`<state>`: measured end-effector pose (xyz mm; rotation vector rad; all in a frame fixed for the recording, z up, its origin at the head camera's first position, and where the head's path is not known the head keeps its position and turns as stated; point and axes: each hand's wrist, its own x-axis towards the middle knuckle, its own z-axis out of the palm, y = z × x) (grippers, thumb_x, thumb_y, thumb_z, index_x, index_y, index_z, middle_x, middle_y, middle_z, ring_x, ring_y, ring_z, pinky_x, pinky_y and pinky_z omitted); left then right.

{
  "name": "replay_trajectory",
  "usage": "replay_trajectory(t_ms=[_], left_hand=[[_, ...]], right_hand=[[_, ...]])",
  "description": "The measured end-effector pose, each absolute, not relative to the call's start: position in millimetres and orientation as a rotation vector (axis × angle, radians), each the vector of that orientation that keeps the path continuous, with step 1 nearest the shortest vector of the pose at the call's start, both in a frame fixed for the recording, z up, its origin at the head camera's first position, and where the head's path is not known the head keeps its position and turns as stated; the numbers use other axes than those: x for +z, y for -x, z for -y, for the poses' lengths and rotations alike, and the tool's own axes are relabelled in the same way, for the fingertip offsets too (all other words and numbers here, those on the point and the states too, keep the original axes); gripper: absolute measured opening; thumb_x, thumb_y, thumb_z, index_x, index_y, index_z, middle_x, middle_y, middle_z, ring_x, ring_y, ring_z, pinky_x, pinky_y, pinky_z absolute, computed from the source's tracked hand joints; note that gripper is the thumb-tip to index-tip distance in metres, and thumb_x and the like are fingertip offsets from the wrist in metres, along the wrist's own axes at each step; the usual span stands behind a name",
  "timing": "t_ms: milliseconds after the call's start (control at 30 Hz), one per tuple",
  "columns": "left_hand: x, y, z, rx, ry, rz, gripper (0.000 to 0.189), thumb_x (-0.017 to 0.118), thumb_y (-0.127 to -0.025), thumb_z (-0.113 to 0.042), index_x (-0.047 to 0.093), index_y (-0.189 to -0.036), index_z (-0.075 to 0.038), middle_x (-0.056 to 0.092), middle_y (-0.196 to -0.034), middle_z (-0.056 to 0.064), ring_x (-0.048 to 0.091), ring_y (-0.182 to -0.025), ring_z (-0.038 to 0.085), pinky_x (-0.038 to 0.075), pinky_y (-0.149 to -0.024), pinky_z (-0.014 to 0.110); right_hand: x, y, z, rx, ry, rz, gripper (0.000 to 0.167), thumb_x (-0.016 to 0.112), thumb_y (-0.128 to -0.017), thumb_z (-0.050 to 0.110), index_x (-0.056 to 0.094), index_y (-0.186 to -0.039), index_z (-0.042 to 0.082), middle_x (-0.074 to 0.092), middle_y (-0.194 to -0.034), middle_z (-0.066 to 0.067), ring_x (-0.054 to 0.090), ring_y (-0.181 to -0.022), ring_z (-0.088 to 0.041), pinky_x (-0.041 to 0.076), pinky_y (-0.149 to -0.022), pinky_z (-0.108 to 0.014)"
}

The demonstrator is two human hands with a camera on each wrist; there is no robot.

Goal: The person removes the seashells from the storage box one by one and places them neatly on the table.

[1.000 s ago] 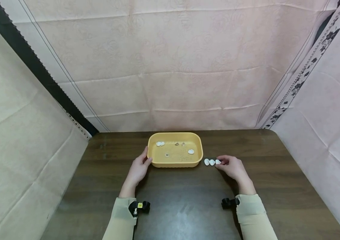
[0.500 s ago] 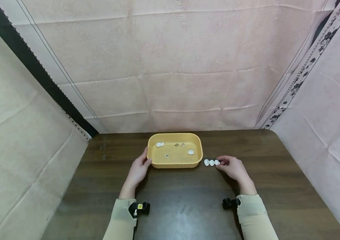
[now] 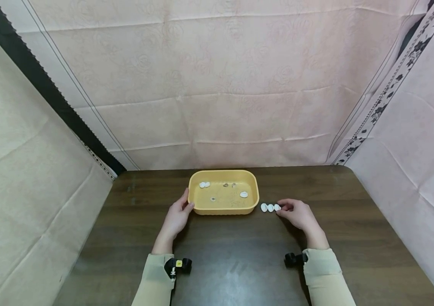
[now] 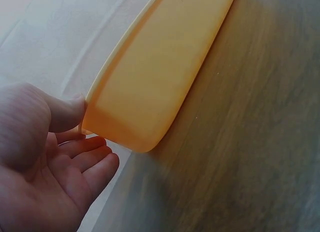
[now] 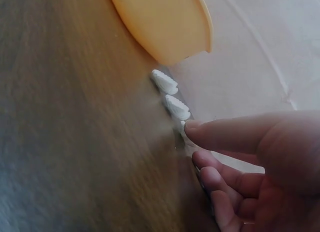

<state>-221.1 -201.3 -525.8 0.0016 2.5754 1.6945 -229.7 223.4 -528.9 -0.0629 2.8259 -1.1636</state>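
A shallow yellow tray (image 3: 223, 211) stands near the table's far edge. My left hand (image 3: 175, 219) pinches its left end, thumb on the rim (image 4: 87, 99) and the other fingers loosely bent below. Right of the tray, three white ridged seashells (image 3: 270, 208) form a short row running left to right. With thumb and fingertips my right hand (image 3: 299, 216) pinches the rightmost seashell (image 3: 277, 207). In the right wrist view the thumb mostly hides that shell, while the two other seashells (image 5: 178, 108) show plainly between it and the tray.
Inside the tray lie a pair of white shells (image 3: 204, 185), another white shell (image 3: 244, 194) and several tiny pieces. The brown wooden table (image 3: 228, 255) extends toward the person. Pale cloth (image 3: 221, 127) hangs behind it and at both sides.
The rightmost seashell has shifted slightly left toward its neighbour, with the right fingers still on it. The left hand and the tray stay in place.
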Motion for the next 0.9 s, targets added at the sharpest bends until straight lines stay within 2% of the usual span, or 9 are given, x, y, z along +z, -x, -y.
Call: replay_trajectory(t_ms=[433,900], left_hand=[[-527,221,202,1.699,-0.022,-2.581,0.062,0.053,-0.114,-0.017,0.026,-0.170,-0.009,0.024,-0.176,0.005,0.024,-0.161,0.030,0.021,-0.129,0.052],[-525,220,201,1.696,-0.022,-2.585,0.062,0.052,-0.114,-0.017,0.026,-0.169,-0.008,0.025,-0.175,0.006,0.025,-0.160,0.030,0.021,-0.129,0.052]], right_hand=[[-527,231,-232,-1.150,0.055,-2.791,0.041,0.080,-0.098,0.026,0.073,-0.132,0.005,0.074,-0.103,-0.007,0.067,-0.095,-0.024,0.053,-0.083,-0.041],[-526,233,-238,-1.209,0.064,-2.812,0.038,0.076,-0.102,0.026,0.073,-0.133,0.005,0.075,-0.108,-0.008,0.068,-0.101,-0.026,0.054,-0.085,-0.040]])
